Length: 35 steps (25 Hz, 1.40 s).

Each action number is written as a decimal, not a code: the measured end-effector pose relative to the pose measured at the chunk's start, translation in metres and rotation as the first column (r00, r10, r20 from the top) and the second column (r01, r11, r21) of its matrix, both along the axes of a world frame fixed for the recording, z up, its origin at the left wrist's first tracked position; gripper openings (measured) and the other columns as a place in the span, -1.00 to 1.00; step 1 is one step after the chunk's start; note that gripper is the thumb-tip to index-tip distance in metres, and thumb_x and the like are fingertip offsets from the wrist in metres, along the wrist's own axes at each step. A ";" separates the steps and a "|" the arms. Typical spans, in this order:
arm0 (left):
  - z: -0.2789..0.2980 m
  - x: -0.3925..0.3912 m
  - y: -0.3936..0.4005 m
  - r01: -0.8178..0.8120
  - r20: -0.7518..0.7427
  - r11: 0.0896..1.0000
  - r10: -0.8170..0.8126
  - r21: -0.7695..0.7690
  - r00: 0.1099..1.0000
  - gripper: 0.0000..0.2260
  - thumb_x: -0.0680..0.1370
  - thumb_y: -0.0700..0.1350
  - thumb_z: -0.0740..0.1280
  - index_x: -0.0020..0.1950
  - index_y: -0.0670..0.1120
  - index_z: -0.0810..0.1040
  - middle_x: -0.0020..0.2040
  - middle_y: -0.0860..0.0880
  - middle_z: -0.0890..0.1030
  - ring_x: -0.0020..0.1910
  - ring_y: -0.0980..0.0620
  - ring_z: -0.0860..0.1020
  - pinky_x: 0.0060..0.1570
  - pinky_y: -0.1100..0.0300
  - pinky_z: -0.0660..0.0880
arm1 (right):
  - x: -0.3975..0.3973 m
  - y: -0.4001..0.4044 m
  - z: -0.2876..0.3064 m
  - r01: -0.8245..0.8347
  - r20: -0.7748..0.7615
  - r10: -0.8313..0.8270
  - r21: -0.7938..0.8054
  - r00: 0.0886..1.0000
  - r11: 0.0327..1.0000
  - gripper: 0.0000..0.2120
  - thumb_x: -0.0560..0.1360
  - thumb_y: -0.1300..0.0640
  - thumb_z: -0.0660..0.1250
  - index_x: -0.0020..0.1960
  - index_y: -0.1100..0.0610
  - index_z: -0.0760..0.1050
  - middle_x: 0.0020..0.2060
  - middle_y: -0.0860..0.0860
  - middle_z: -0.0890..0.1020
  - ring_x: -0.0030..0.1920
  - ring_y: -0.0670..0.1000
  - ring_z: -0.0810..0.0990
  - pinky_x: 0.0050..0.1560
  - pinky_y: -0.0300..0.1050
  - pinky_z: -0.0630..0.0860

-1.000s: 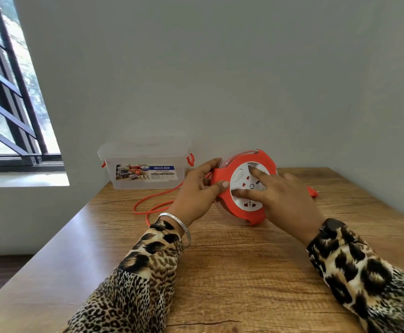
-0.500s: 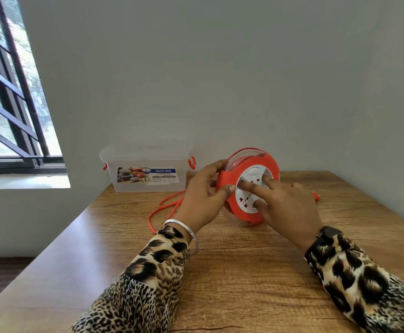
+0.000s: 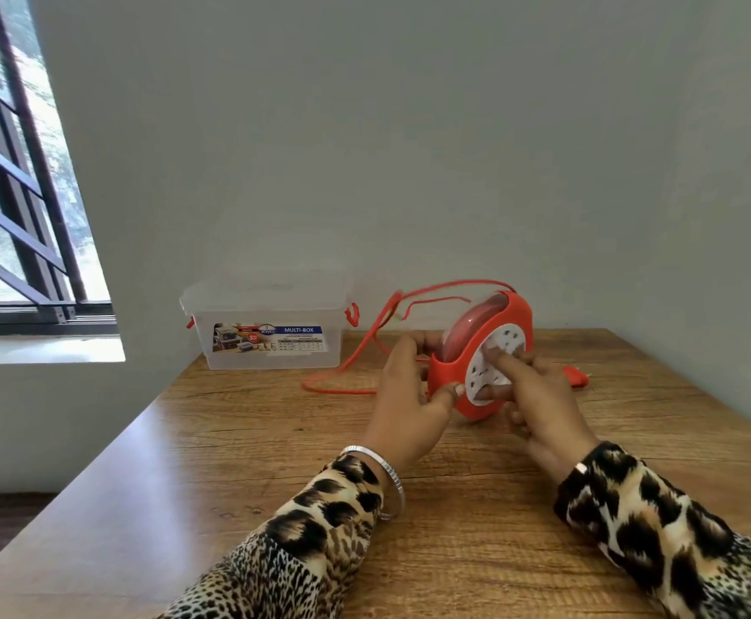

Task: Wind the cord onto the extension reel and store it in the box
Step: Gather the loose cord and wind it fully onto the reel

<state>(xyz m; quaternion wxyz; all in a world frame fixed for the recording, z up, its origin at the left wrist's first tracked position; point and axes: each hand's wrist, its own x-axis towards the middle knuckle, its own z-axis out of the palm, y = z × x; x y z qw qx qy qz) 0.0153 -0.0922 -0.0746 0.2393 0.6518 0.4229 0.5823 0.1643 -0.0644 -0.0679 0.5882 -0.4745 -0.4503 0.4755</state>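
Left hand (image 3: 402, 395) grips round orange plastic reel (image 3: 480, 355); right hand (image 3: 538, 395) fingertip apparently cranks white hub (image 3: 494, 366) — winding underway, loose orange cord (image 3: 346, 386) remains.

Wooden tabletop in a plain corner by a barred window

The tabletop (image 3: 230, 507) has a warm brown wood grain and meets a pale grey wall (image 3: 409, 149) at its far edge. At left a window (image 3: 11, 194) with dark slanted bars sits above a white sill (image 3: 43, 350); the blur beyond the glass is probably foliage. A strip of dark floor (image 3: 3, 520) shows under the wall at lower left.
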 end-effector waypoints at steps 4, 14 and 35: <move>-0.006 0.004 0.003 0.036 -0.051 0.999 -0.036 -0.019 0.998 -0.55 0.42 -0.26 0.46 0.15 0.11 0.38 0.14 0.09 0.51 0.05 0.19 0.55 -0.02 0.32 0.56 | 0.010 0.005 -0.001 -0.172 -0.187 0.139 -0.168 0.972 0.971 -0.61 0.44 -0.25 0.30 0.01 0.06 0.49 -0.33 0.12 0.68 -0.65 -0.11 0.28 -0.58 -0.29 0.16; -0.005 -0.017 0.012 0.254 0.226 0.923 -0.192 -0.289 0.955 -0.64 0.46 -0.29 0.44 0.18 0.02 0.50 0.11 -0.13 0.64 0.03 -0.12 0.66 -0.02 -0.07 0.64 | 0.017 0.004 0.002 0.106 0.205 -0.125 0.101 0.971 0.989 -0.46 0.23 -0.20 0.52 -0.03 0.18 0.51 -0.21 0.04 0.66 -0.25 -0.06 0.63 -0.36 -0.19 0.51; 0.013 -0.094 0.020 -0.330 -0.153 0.880 0.295 -0.343 0.943 -0.75 0.47 0.23 0.35 -0.05 0.09 0.61 0.09 0.05 0.60 0.14 0.03 0.51 0.04 0.14 0.36 | 0.073 0.022 0.010 -0.118 0.308 0.190 -0.237 0.932 0.964 -0.66 0.36 0.12 0.50 0.09 0.14 0.51 -0.18 0.16 0.70 -0.42 0.04 0.67 -0.55 -0.21 0.51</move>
